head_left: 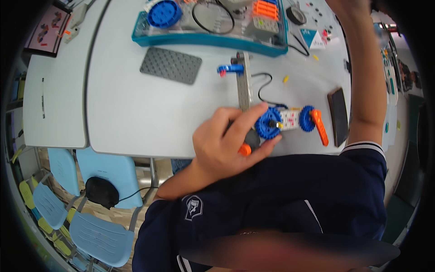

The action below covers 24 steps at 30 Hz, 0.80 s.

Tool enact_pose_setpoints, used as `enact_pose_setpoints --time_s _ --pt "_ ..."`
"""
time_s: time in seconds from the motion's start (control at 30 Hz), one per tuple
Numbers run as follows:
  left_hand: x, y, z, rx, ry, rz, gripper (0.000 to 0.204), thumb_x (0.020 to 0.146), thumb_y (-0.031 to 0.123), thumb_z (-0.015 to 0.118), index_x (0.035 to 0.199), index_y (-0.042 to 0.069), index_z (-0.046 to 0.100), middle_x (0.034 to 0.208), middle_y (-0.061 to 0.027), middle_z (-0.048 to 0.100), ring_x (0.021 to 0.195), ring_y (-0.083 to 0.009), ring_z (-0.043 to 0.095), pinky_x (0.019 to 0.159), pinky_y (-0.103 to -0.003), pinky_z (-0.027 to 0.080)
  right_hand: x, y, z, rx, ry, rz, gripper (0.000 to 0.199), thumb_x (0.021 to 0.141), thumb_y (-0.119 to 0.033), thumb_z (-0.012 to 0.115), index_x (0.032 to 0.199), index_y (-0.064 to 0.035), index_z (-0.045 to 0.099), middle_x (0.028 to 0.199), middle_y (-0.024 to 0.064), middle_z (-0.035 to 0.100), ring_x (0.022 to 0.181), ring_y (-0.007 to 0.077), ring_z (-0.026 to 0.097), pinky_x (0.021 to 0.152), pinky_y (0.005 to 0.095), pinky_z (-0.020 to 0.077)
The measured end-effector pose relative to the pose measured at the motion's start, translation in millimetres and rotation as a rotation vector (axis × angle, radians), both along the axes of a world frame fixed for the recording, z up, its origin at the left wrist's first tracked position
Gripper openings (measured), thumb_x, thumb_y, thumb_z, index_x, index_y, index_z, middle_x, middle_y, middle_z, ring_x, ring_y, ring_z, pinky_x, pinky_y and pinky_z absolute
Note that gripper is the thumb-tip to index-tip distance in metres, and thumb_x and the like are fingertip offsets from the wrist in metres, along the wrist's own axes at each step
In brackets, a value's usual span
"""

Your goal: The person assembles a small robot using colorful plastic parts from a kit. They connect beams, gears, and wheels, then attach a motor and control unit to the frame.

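My left hand (222,140) is curled round the near left end of a building-kit model, its index finger and thumb at the blue toothed wheel (268,123). A dark round part and an orange piece (244,150) show under the palm. From that wheel a white block (290,119) runs right to a second blue wheel (307,119) with an orange arm (320,128). A long grey beam (244,86) with a blue piece (230,69) at its far end points away from the hand. My right arm stretches to the far right; its hand (351,5) is cut off by the top edge, fingers unseen.
A teal-rimmed parts tray (210,49) with a blue wheel and orange pieces stands at the back. A grey studded plate (171,65) lies left of the beam. Right are a dark phone-like slab (337,117), a tape-like ring (296,15) and small scattered parts. Blue chairs (102,231) stand at left.
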<state>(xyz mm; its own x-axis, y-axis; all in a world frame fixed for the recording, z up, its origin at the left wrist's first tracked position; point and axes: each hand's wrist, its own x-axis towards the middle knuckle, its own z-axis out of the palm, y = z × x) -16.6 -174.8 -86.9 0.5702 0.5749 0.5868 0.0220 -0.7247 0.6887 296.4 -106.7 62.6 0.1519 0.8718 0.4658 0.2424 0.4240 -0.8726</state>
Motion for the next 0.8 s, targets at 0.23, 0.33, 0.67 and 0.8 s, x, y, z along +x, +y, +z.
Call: enact_pose_setpoints --time_s 0.23,0.33,0.67,0.8 --pt "6.5 2.2 -1.2 -0.015 -0.072 0.017 0.055 0.069 0.02 0.091 0.116 0.003 0.069 0.1 -0.0075 0.066 0.076 -0.0206 0.059 0.065 -0.03 0.05 -87.7 -101.7 -51.8 -0.123 0.257 0.467 0.032 0.103 -0.042 0.054 0.127 -0.0218 0.049 0.118 0.0351 0.062 0.104 0.0516 0.068 0.08 0.0604 0.0623" --pt "14.1 6.8 -4.1 0.045 -0.164 0.052 0.052 0.068 0.027 0.092 0.113 0.01 0.072 0.088 -0.0031 0.059 0.064 -0.0158 0.059 0.053 -0.028 0.049 -97.6 -124.5 -62.9 -0.159 0.386 0.329 0.021 0.108 -0.034 0.044 0.124 -0.0213 0.049 0.116 0.0378 0.062 0.103 0.0532 0.068 0.075 0.0601 0.0631" --pt "18.1 5.7 -9.3 0.107 -0.216 0.112 0.051 0.069 0.032 0.091 0.111 0.013 0.072 0.084 -0.0019 0.057 0.061 -0.0144 0.06 0.049 -0.028 0.049 -129.1 -146.1 -52.5 -0.164 0.292 0.101 0.027 0.103 -0.028 0.058 0.122 -0.0199 0.04 0.112 0.038 0.063 0.102 0.0484 0.07 0.08 0.0533 0.0644" --pt "18.0 5.6 -9.5 0.102 -0.209 0.122 0.051 0.068 0.033 0.092 0.112 0.014 0.073 0.083 -0.0017 0.056 0.06 -0.0147 0.059 0.049 -0.028 0.049 -143.8 -150.4 -35.2 -0.273 0.341 0.037 0.065 0.083 -0.031 0.084 0.123 -0.0191 0.035 0.119 0.0323 0.059 0.108 0.0436 0.069 0.09 0.0506 0.0622"
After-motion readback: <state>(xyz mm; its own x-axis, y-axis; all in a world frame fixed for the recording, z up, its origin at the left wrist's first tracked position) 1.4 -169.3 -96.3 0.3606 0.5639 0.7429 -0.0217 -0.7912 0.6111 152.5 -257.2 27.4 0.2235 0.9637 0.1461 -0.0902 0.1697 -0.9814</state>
